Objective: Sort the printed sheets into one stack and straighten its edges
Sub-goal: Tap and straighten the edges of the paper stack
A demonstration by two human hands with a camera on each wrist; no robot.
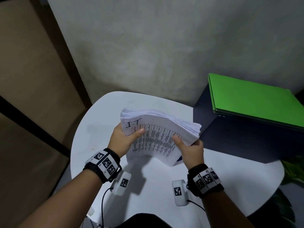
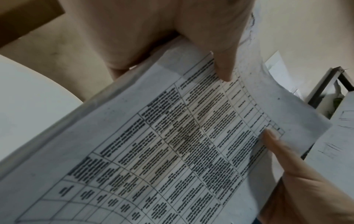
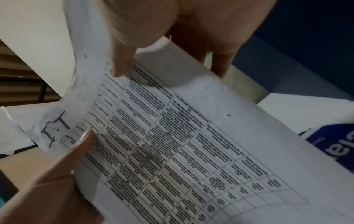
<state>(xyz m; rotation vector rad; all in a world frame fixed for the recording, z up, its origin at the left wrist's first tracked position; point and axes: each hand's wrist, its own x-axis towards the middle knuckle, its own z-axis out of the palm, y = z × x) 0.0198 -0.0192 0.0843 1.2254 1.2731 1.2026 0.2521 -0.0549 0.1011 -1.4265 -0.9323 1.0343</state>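
The stack of printed sheets point(image 1: 158, 137) is held up off the white surface point(image 1: 213, 170), tipped with its printed table facing the person and its lower long edge close to the surface but, as far as the head view shows, not resting on it. Its long axis runs left to right between the two hands, bowed upward in the middle. The left hand point(image 1: 122, 142) grips the left short edge, thumb on the front beside the handwritten mark, fingers hidden behind; the right hand point(image 1: 191, 152) grips the right short edge the same way, thumb on the top sheet. Both are equally near, one at each end. The far top edges look fanned and uneven, so the squaring is probably not finished. I judge the next move to be a straight drop of the lower edge onto the surface to knock the sheets level. There is bare surface directly below and toward the person. To the right, near the stack's right end, stands a dark box point(image 1: 246, 139) with a green folder point(image 1: 253, 102) on top, which limits sideways room. A blue-printed item point(image 3: 333, 141) lies on the surface under the right end.
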